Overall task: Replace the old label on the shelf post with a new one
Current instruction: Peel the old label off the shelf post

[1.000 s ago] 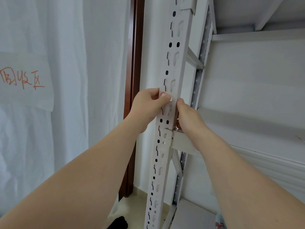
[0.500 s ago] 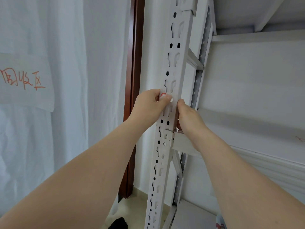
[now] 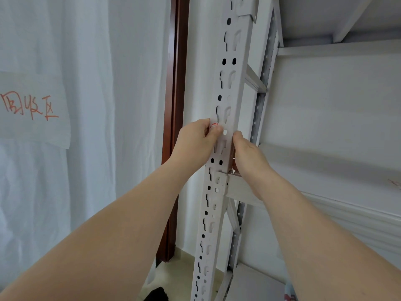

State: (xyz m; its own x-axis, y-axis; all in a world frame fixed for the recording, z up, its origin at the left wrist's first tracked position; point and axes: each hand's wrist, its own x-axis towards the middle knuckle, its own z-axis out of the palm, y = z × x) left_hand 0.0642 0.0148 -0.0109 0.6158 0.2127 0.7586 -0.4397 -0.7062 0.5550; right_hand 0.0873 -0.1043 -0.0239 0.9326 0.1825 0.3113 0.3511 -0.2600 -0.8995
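A white perforated shelf post (image 3: 226, 83) rises through the middle of the view. A small label with red marks (image 3: 214, 125) lies on its left edge at hand height. My left hand (image 3: 195, 142) pinches this label, with the thumb on the post's front and the fingers behind the edge. On the other side, my right hand (image 3: 247, 155) grips the post's right edge, thumb tip at the front corner and fingers curled behind it. Most of the label is hidden under my left thumb.
A white curtain (image 3: 97, 105) hangs at the left with a paper sheet bearing red writing (image 3: 30, 107). A dark wooden door frame (image 3: 176, 83) stands just left of the post. White shelf boards (image 3: 325, 161) and a cross beam (image 3: 240, 190) extend to the right.
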